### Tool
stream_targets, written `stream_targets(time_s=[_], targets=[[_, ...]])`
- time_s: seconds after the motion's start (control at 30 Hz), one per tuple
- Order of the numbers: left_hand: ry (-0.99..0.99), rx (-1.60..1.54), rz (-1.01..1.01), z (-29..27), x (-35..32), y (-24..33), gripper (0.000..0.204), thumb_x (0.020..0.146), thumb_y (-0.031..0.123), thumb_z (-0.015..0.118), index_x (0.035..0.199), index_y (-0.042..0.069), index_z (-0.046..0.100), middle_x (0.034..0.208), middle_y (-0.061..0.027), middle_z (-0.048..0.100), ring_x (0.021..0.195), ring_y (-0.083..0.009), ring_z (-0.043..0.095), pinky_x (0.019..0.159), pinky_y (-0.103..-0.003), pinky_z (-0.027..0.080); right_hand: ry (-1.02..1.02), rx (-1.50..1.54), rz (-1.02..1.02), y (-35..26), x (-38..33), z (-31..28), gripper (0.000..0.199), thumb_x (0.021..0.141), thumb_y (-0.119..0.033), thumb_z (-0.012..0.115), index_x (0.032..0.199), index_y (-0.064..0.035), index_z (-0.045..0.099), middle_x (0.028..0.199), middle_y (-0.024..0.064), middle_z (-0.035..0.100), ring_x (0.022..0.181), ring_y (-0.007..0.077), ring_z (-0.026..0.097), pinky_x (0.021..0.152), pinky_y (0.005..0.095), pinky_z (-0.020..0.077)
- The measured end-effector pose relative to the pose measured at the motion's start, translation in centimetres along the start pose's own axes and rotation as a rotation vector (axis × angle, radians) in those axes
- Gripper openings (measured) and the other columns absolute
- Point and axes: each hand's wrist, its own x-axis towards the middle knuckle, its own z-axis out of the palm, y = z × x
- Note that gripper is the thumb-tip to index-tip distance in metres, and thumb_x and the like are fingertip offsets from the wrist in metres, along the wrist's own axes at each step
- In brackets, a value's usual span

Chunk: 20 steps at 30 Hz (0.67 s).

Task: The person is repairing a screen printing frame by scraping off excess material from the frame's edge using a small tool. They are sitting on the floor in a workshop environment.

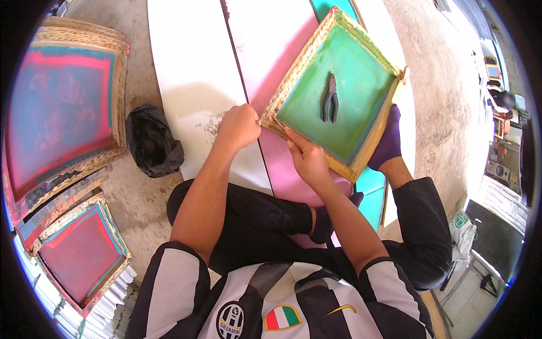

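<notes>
A wooden screen-printing frame (293, 64) with green mesh lies tilted on the boards in front of me. Dark-handled pliers (329, 99) rest on its mesh. My left hand (240, 125) is closed in a fist beside the frame's near left corner; what it holds, if anything, is hidden. At the frame's near edge, my right hand (307, 157) is closed around a thin rod-like tool (279, 122), its tip at that same corner. The kind of tool is too small to tell. Small thin dark bits (212, 125) lie scattered left of my left hand.
White and pink boards (192, 62) lie under the work. A black plastic bag (153, 141) sits to their left on the concrete floor. Beyond it stand a large pink-and-blue screen frame (119, 85) and a smaller red one (116, 237). My socked foot (388, 138) touches the green frame's right side.
</notes>
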Motion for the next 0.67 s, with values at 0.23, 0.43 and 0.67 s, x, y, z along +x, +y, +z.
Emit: stream_targets(time_s=[0.23,0.43,0.67], targets=[[-0.041,-0.056,-0.042,-0.4,0.2,0.1,0.016,0.084,0.01,0.066,0.073,0.0,0.072,0.078,-0.024,0.071,0.082,-0.0412,0.071,0.077,-0.05,0.056,-0.186,0.245,0.456,-1.9,0.9,-1.2,0.029,0.1,-0.024,0.065,0.125,-0.0125,0.073,0.096,0.02,0.074,0.075,0.0288,0.072,0.074,0.041,0.0573],[-0.013,-0.044,-0.069,-0.2,0.1,0.4,0.016,0.085,0.013,0.068,0.082,-0.002,0.073,0.084,-0.0258,0.071,0.086,-0.0419,0.071,0.08,-0.05,0.056,0.043,-0.259,-0.137,-3.0,1.4,-2.8,0.029,0.097,-0.025,0.066,0.125,-0.0201,0.073,0.08,0.0215,0.071,0.069,0.0361,0.07,0.066,0.0484,0.0567],[0.019,-0.023,-0.061,0.8,0.6,-0.2,0.018,0.085,0.016,0.071,0.089,-0.001,0.077,0.086,-0.0271,0.071,0.09,-0.0413,0.072,0.083,-0.049,0.055,-0.149,-0.433,0.066,-5.6,3.3,-3.3,0.034,0.096,-0.022,0.068,0.129,-0.0165,0.071,0.097,0.0175,0.074,0.088,0.0361,0.072,0.078,0.0463,0.0569]])
